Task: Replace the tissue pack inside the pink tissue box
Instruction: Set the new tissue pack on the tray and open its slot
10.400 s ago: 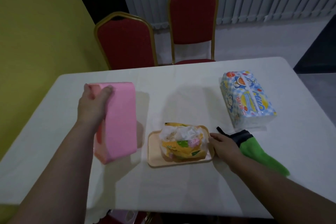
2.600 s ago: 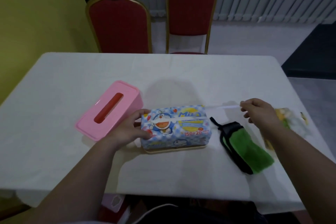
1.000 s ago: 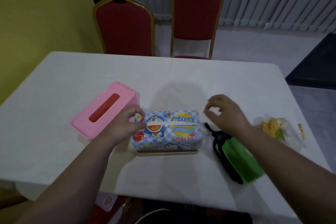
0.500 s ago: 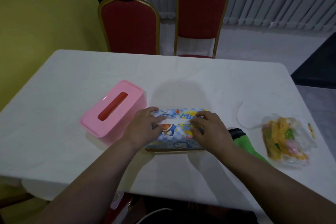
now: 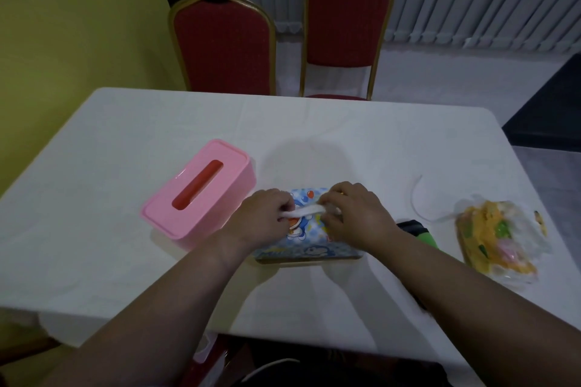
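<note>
Two red chairs (image 5: 283,38) behind white table (image 5: 157,135); yellow wall (image 5: 63,25) left.

Smooth pink plastic with a faint sheen on the tissue box (image 5: 201,190). Glossy printed plastic film on the tissue pack (image 5: 306,245), white soft paper pinched at its top slit. Matt white cloth, lightly creased, over the surface (image 5: 157,135). Crinkled clear plastic wrap, shiny, on the old pack (image 5: 500,239) near the right edge. Fuzzy green cloth with black trim on the rag (image 5: 419,229). Red woven fabric and gold-toned metal frames on the chairs (image 5: 224,44).
</note>
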